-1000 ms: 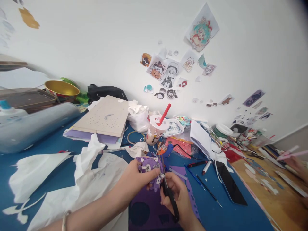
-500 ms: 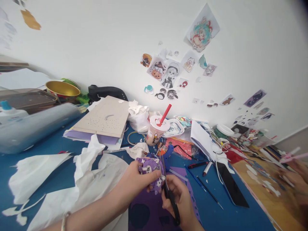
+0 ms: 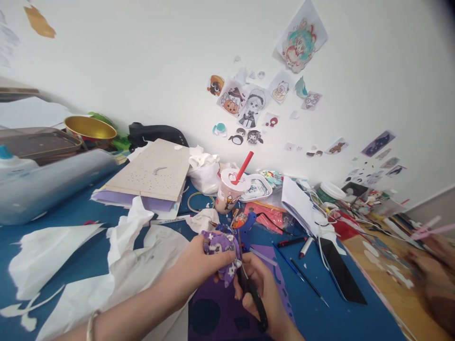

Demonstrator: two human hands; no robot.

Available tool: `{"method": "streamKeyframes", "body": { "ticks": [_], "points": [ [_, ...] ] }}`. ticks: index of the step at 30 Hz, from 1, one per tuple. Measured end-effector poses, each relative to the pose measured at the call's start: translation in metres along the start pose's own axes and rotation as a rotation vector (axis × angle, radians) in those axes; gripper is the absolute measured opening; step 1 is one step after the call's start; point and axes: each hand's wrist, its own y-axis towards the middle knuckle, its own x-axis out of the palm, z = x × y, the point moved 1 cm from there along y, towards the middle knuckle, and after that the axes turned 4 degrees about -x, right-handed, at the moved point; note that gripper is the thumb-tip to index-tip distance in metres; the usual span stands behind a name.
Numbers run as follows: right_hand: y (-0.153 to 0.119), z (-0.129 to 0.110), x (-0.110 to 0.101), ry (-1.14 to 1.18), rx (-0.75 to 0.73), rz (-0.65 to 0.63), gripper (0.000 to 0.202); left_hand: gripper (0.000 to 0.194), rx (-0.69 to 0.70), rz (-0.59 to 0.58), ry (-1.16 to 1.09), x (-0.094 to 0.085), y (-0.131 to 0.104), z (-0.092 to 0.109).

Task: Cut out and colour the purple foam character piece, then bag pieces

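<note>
My left hand pinches a purple felt piece with white stars and a small face, its thumb lying across the front. Black-handled scissors are held in my right hand, their blades pointing up along the right edge of the felt piece. Whether the blades touch the felt is hard to tell. Beneath both hands lies a purple sheet with dark shapes on it. A blue tool lies just behind the blades.
A cup with a red straw stands behind my hands. White paper scraps spread on the left. Pens, a thin brush and a phone lie on the right. Another person's blurred hand is at the far right.
The felt piece has tilted and turned slightly in my left hand. My right hand has opened its grip a little around the scissors. The view has shifted slightly.
</note>
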Motion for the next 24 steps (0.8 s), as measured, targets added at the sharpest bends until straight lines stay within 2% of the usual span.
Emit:
{"method": "streamKeyframes", "body": {
  "ticks": [3,7,11,17,24],
  "points": [
    [-0.001,0.003,0.0,-0.017,-0.027,0.033,0.049,0.027,0.002,-0.003,-0.027,-0.001,0.0,-0.002],
    [-0.002,0.002,0.002,-0.019,0.001,0.067,0.048,0.037,-0.028,0.054,-0.066,-0.001,-0.001,-0.006],
    [-0.002,0.001,0.004,-0.04,0.022,0.096,0.047,0.03,-0.01,0.114,-0.084,0.002,-0.001,-0.007],
    [-0.003,0.008,0.004,0.006,0.004,0.157,0.062,0.03,-0.016,0.197,-0.015,0.002,0.0,-0.007],
    [-0.006,0.017,0.009,0.034,-0.019,0.216,0.065,0.028,-0.002,0.219,0.05,0.003,-0.002,-0.007]
  ]
}}
